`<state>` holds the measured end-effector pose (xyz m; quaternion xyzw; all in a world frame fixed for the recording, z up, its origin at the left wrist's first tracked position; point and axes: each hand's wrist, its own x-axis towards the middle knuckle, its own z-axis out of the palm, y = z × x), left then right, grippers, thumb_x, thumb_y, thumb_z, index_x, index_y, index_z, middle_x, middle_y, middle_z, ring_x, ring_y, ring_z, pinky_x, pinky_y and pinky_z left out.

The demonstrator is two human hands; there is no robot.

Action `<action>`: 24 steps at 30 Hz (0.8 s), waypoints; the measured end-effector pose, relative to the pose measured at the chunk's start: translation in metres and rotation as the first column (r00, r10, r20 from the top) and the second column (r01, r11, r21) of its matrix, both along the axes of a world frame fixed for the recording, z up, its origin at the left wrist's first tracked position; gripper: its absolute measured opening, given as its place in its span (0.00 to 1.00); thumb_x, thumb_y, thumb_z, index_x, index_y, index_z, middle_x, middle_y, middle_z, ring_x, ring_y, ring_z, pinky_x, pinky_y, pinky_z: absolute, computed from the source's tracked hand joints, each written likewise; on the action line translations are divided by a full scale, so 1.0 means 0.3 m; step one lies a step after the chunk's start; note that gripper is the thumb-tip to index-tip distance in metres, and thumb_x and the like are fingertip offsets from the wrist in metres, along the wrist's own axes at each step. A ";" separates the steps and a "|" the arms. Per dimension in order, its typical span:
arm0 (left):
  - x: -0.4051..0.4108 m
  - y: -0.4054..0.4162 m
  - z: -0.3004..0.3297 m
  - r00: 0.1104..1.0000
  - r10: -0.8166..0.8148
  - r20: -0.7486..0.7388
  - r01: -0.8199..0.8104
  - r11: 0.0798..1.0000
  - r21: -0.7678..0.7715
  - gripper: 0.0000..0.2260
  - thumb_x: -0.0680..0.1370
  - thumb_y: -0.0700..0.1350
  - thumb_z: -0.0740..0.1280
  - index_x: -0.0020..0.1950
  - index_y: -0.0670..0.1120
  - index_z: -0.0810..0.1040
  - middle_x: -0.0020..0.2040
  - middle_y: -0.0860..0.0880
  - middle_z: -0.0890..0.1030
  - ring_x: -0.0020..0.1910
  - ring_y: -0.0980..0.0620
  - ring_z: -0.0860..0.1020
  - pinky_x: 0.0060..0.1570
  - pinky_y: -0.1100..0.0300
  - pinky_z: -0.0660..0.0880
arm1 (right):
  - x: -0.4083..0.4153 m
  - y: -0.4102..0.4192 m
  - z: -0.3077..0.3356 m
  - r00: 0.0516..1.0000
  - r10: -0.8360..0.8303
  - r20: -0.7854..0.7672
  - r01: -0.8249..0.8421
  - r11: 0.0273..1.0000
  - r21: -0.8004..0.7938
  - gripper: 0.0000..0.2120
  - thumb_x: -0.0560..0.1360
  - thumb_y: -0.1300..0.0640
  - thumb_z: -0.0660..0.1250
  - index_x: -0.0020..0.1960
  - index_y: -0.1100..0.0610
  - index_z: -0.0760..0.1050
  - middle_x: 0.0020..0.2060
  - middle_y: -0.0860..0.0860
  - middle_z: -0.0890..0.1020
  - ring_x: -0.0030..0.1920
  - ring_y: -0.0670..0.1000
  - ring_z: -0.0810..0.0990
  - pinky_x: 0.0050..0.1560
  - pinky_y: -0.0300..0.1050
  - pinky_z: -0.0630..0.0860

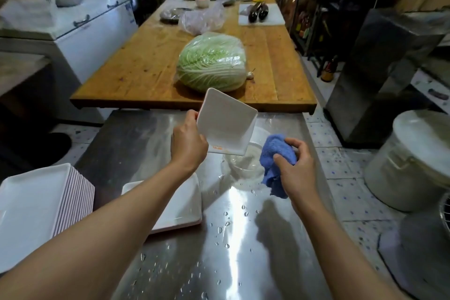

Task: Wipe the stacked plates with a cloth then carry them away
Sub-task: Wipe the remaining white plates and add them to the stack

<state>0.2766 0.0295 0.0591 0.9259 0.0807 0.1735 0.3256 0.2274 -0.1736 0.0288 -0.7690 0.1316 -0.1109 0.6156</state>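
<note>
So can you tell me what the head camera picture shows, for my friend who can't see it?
A person's left hand holds up a square white plate, tilted, while the right hand grips a blue cloth beside it, above a wet steel counter. A stack of white plates sits at the left, and a wrapped cabbage lies on the wooden table beyond.

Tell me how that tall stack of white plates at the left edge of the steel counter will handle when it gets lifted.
The stack of plates is many plates deep, so probably heavy: use both hands. The steel counter is beaded with water, so the rims may be slippery. They look hard and glossy, likely rigid and chippable if one slides off.
</note>
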 end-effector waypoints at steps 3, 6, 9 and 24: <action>-0.001 -0.014 0.010 1.000 -0.008 0.003 0.008 1.000 0.013 0.16 0.72 0.32 0.61 0.56 0.45 0.72 0.49 0.41 0.81 0.41 0.44 0.75 0.35 0.58 0.68 | 0.003 -0.002 0.010 1.000 0.003 0.004 -0.003 1.000 0.013 0.16 0.72 0.62 0.65 0.56 0.47 0.70 0.47 0.41 0.77 0.48 0.45 0.79 0.54 0.55 0.78; -0.002 -0.020 0.017 1.000 -0.005 0.005 0.005 1.000 0.010 0.16 0.71 0.32 0.61 0.56 0.45 0.72 0.48 0.41 0.81 0.40 0.46 0.74 0.35 0.58 0.67 | 0.004 -0.007 0.021 1.000 0.011 0.003 -0.011 1.000 0.016 0.16 0.72 0.63 0.65 0.57 0.48 0.70 0.48 0.43 0.78 0.49 0.48 0.79 0.54 0.56 0.78; -0.003 -0.019 0.014 1.000 -0.018 -0.002 0.018 1.000 -0.003 0.16 0.72 0.32 0.61 0.57 0.45 0.72 0.49 0.42 0.81 0.42 0.46 0.75 0.37 0.56 0.72 | -0.001 -0.009 0.030 1.000 0.021 0.009 -0.021 1.000 0.014 0.16 0.72 0.63 0.64 0.58 0.49 0.71 0.48 0.44 0.78 0.49 0.49 0.80 0.54 0.55 0.78; -0.171 0.091 0.068 0.965 -0.089 -0.246 -0.160 0.544 -0.824 0.13 0.78 0.30 0.59 0.57 0.45 0.72 0.48 0.49 0.78 0.45 0.49 0.78 0.31 0.59 0.80 | -0.027 0.135 0.179 0.964 0.208 0.168 -0.170 0.962 -0.216 0.09 0.76 0.62 0.62 0.52 0.50 0.67 0.41 0.44 0.76 0.39 0.47 0.78 0.40 0.49 0.79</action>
